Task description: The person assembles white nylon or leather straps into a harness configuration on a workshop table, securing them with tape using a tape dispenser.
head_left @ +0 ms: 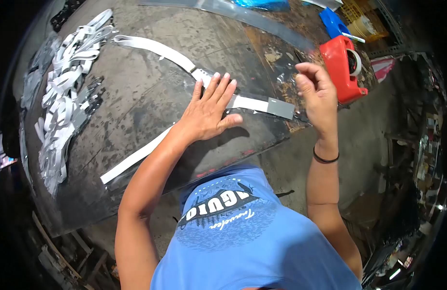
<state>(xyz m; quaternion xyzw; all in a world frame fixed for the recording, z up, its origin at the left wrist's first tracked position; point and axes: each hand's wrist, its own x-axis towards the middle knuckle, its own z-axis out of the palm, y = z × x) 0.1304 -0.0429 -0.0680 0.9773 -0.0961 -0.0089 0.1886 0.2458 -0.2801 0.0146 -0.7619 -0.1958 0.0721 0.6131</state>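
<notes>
My left hand [210, 110] lies flat with its fingers spread, pressing on a white strap [252, 104] on the dark table. A grey rectangular piece [281, 108] covers the strap's right end. The strap's upper length runs past a dark buckle-like fitting to a loop at upper left. Another white length [136, 157] extends from beneath my left forearm toward the lower left. Raised at the table's right edge, my right hand [321, 92] has its fingers curled and thumb near the index fingertip; whatever is between them is too small to make out.
A red tape dispenser [335, 72] with a roll stands beside my right hand. Behind it are a blue object [334, 23] and a yellow crate [361, 21]. A heap of white straps [71, 79] lies at left. Clear plastic sheeting [252, 24] crosses the far side.
</notes>
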